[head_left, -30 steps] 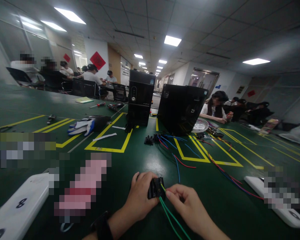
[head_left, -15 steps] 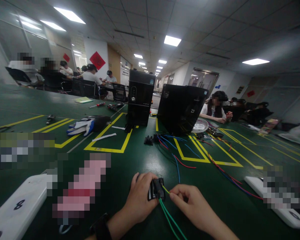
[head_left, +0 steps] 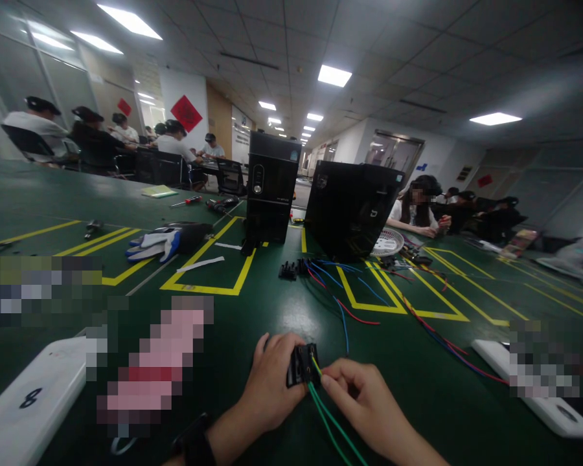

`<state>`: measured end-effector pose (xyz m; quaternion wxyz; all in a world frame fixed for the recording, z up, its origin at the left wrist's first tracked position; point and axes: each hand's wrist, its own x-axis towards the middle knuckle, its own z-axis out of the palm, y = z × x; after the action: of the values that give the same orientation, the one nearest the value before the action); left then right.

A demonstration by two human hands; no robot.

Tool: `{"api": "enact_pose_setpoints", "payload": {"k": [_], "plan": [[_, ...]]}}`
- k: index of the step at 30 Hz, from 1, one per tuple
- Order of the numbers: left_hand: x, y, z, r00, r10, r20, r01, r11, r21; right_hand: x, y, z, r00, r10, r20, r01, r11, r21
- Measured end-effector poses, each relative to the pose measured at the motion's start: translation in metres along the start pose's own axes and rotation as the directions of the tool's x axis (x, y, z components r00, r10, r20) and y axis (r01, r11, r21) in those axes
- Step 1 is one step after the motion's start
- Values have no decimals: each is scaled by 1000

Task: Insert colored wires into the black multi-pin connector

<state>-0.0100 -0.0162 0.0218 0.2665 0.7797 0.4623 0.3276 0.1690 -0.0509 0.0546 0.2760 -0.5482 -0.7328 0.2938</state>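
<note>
Near the front middle of the green table, my left hand (head_left: 274,378) is closed round a small black connector block (head_left: 305,364). Two green wires (head_left: 328,421) run down from the block's lower edge. At its right side, my right hand (head_left: 357,388) pinches a yellow-green wire (head_left: 317,364) between thumb and fingers, close to the block. The far end of that wire is hidden by the hand. Whether its tip sits inside the block I cannot make out.
Two black computer cases (head_left: 272,188) (head_left: 354,207) stand farther back. Beyond my hands lie more black connectors (head_left: 291,268) with blue and red wires (head_left: 344,314). Gloves (head_left: 162,244) lie left, white devices (head_left: 34,395) (head_left: 539,395) at both sides. A person (head_left: 418,207) sits across at right.
My right hand has moved slightly left, nearer the black block, with the yellow-green wire still pinched. My left hand still holds the block. The view has shifted slightly.
</note>
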Motion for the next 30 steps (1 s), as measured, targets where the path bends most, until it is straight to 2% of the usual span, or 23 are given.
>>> {"api": "enact_pose_setpoints", "payload": {"k": [4, 8, 15, 21, 25, 30], "plan": [[0, 0, 0, 1000, -9, 3, 9, 1000, -9, 0, 4, -1, 999, -2, 51, 6, 996, -88], [0, -1, 0, 1000, -9, 6, 9, 1000, -3, 2, 8, -2, 999, 36, 33, -31, 990, -135], [0, -3, 1, 1000, 0, 4, 0, 1000, 7, 5, 7, -2, 995, 93, -45, -95, 995, -43], [-1, -4, 3, 1000, 1, -2, -1, 1000, 20, 4, 3, 5, 995, 36, -90, -37, 999, -2], [-2, -3, 4, 1000, 5, -6, -5, 1000, 18, 2, 3, 9, 997, 15, -69, -14, 1000, 12], [-1, -2, 2, 1000, -5, 1, 5, 1000, 22, 1, 4, 6, 999, -20, -26, 18, 997, -76]]}}
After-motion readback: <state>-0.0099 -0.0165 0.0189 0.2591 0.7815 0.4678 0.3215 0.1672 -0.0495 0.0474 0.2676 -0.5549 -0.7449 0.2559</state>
